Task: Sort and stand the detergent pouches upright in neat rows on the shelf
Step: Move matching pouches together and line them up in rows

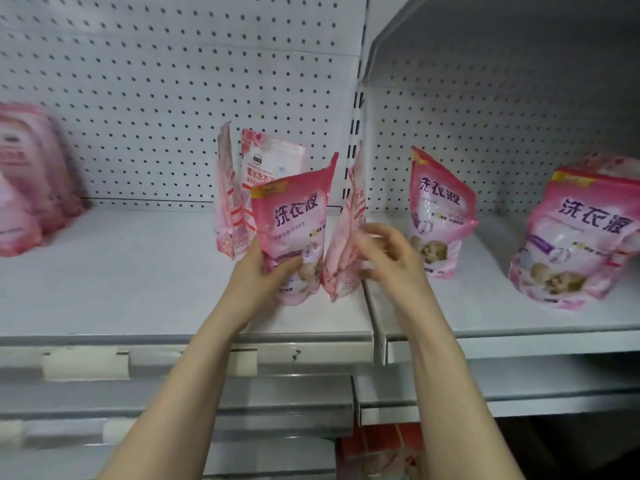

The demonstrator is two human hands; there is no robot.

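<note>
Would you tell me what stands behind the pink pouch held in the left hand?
Behind the pink pouch in the left hand stands a paler white-fronted pouch, upright near the pegboard. Its lower half is covered.

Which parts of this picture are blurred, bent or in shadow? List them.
Head view: the pouch stack at far left is smeared by motion blur; the right hand is softly blurred; the pouch in the left hand reads sharp. Wide-angle distortion bows the shelf edge. The upper right bay lies in shadow.
</note>
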